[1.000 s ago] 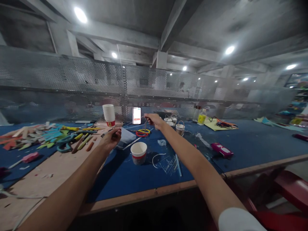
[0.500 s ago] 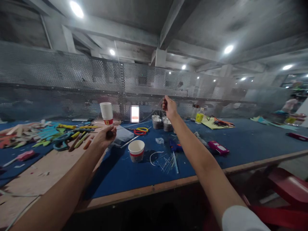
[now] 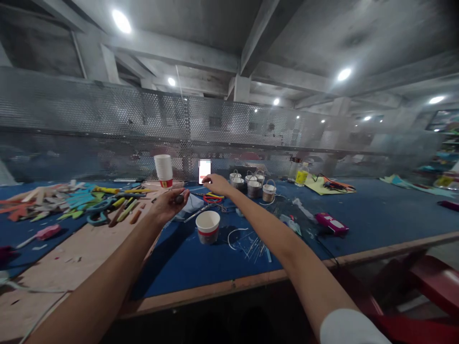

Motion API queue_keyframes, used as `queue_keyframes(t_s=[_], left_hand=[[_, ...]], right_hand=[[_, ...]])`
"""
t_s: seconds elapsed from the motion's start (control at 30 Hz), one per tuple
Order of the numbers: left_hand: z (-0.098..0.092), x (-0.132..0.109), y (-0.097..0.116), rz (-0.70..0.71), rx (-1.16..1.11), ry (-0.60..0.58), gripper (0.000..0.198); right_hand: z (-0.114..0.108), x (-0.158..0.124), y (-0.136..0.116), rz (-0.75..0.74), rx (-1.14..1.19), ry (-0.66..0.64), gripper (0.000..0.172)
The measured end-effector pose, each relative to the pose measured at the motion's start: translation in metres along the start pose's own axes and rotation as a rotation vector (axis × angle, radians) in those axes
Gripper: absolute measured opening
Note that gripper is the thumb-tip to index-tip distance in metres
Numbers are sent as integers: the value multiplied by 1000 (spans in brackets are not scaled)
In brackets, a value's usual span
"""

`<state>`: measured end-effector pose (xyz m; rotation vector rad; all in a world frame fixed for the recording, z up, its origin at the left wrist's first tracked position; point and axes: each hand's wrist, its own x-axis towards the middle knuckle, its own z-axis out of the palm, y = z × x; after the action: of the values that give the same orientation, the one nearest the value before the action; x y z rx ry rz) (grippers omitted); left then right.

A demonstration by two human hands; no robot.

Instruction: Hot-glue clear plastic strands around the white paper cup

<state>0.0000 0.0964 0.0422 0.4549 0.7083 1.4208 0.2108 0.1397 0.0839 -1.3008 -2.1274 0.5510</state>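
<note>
1. Left hand (image 3: 171, 203): palm up, fingers curled around a small dark rounded object (image 3: 179, 198) held at the fingertips; what it is cannot be told.
2. Right hand (image 3: 215, 182): palm down, fingers bent, just above the red-and-yellow-handled scissors (image 3: 212, 196); whether it pinches anything cannot be told.
3. White paper cup with red band (image 3: 207, 227): upright on the blue felt tabletop (image 3: 358, 215), nearer the person than both hands, between the forearms.
4. Stack of white paper cups (image 3: 163, 170): beyond the left hand.
5. Small metal buckets (image 3: 254, 185): just right of the right hand.
</note>
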Motion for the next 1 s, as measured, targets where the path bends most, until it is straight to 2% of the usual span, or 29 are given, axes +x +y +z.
queue_keyframes(t_s=[0.1, 0.17, 0.23, 0.33, 0.43, 0.63, 0.7, 0.83, 1.0], left_hand=[[4, -6, -1, 27, 3, -34, 23], [6, -8, -1, 50, 10, -53, 27], [5, -8, 0, 66, 28, -64, 30], [1, -3, -1, 59, 83, -57, 29], [-6, 5, -4, 31, 160, -35, 25], [-11, 11, -8, -8, 273, -38, 19], [-10, 10, -8, -11, 278, -44, 18], [-10, 10, -7, -19, 277, -30, 19], [-12, 10, -7, -29, 272, -28, 19]], right_hand=[[21, 5, -11, -9, 84, -162, 36], [32, 7, -14, -16, 162, -292, 34], [39, 9, -12, -24, 199, -357, 27], [40, 13, -6, -22, 145, -285, 20], [34, 21, 5, -9, 49, -194, 25], [25, 31, 34, 60, -272, -67, 24], [28, 32, 44, 94, -376, -88, 24], [41, 33, 55, 136, -538, -167, 41], [54, 42, 55, 159, -677, -201, 42]])
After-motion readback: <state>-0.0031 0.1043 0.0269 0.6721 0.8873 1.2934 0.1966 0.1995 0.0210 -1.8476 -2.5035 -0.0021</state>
